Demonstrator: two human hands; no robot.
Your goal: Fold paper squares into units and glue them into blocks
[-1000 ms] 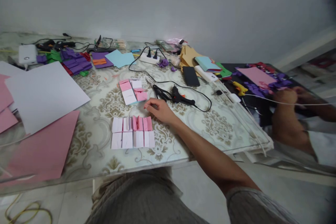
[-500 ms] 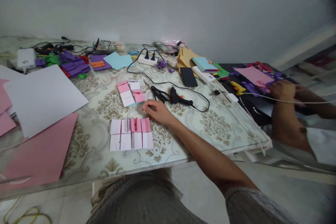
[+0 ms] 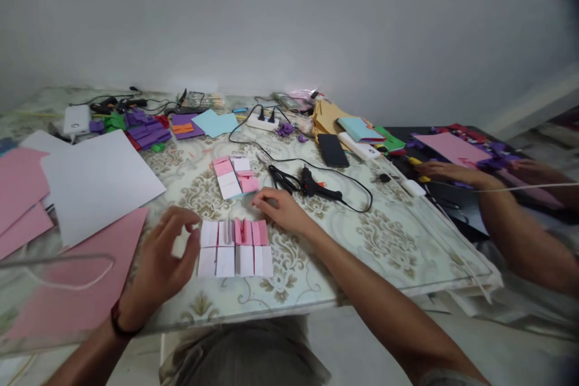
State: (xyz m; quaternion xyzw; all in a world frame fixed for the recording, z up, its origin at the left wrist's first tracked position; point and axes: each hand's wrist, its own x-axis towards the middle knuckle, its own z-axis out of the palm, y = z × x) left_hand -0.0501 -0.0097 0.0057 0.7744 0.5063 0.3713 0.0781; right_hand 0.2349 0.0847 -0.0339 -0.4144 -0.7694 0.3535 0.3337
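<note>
Clear plastic packet [image 3: 205, 100] at the back of the counter [image 3: 384, 241] has pale stuff in it, way too tiny to make out. The folded paper set [image 3: 226, 262] is up front between the left hand [image 3: 165, 256] and right hand [image 3: 284, 210], two rows, mostly white with pink at the far right and some creased flaps sticking up. Left grip's loosely curled and empty, thumb and fingertips slightly apart beside the set; can't tell if the right one's fingertips meet.
</note>
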